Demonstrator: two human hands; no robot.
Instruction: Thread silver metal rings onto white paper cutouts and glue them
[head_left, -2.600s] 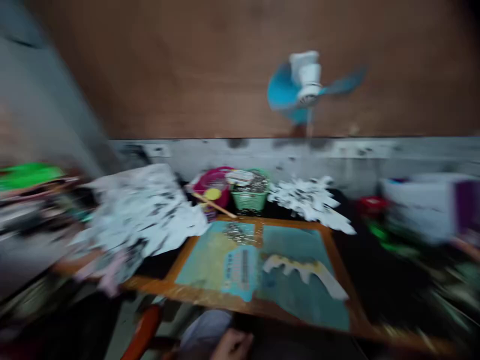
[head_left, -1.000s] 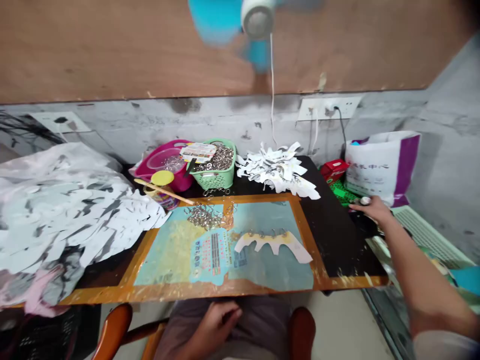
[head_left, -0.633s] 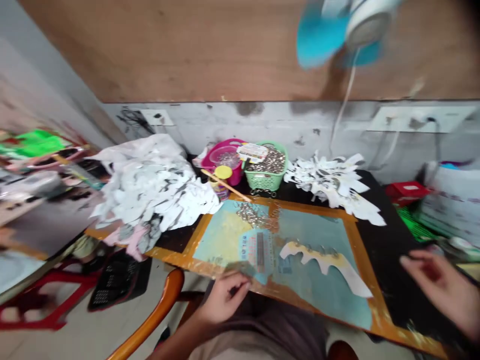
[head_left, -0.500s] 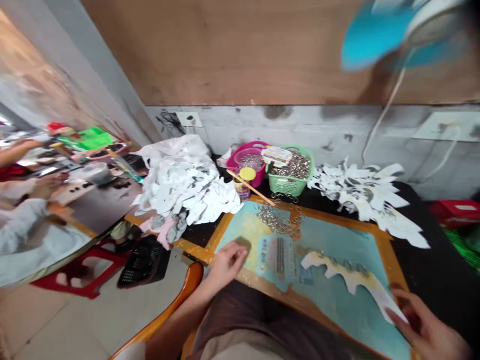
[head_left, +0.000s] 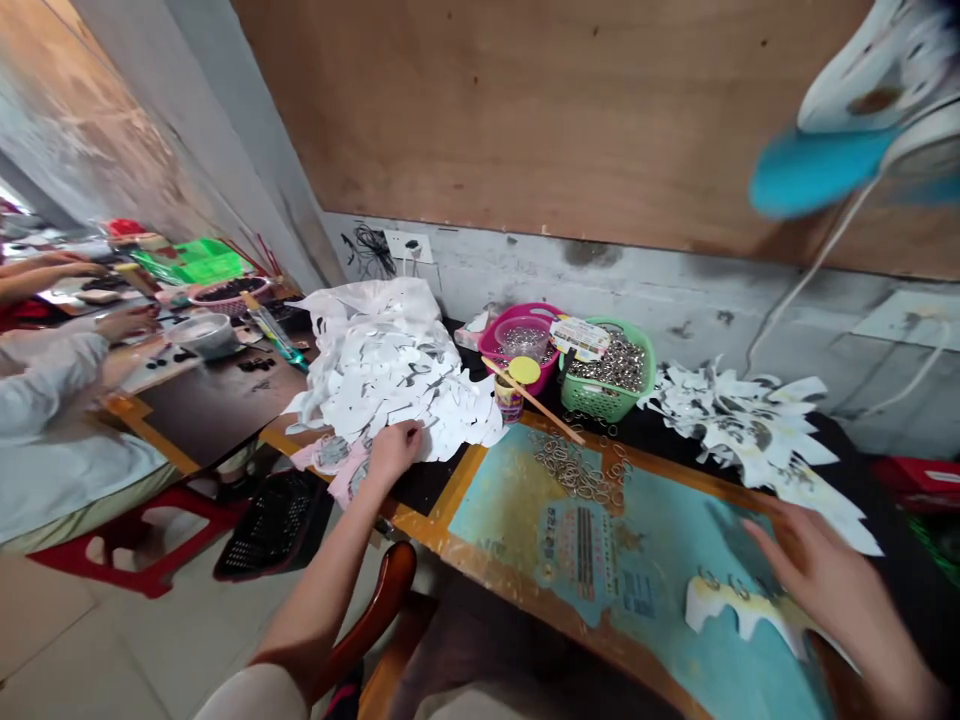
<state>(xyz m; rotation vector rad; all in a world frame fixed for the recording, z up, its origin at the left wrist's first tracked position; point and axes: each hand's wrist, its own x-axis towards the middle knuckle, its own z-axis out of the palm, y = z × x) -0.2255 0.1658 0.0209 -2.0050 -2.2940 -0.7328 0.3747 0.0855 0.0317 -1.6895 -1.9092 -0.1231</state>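
My left hand (head_left: 394, 450) reaches out to the near edge of a big pile of white cut-out paper shapes (head_left: 390, 375) at the left of the table; its fingers curl onto the sheets. My right hand (head_left: 814, 570) lies low at the right with its fingers stretched flat, over a white cut-out strip (head_left: 739, 610) with metal rings on it, on the blue mat (head_left: 525, 500). A heap of loose metal rings (head_left: 581, 470) lies on the mat between my hands.
A pink bowl (head_left: 517, 340) and a green basket of rings (head_left: 607, 375) stand at the back, with a wooden stick (head_left: 536, 402) across a small jar. More white cut-outs (head_left: 739, 425) lie at the right. A blue fan (head_left: 840, 150) hangs above. Another person (head_left: 52, 400) sits at the left table.
The view has swung left. My left hand rose from my lap, crossed the mat edge and reached the paper pile. My right hand came back from the far right to the ringed strip.
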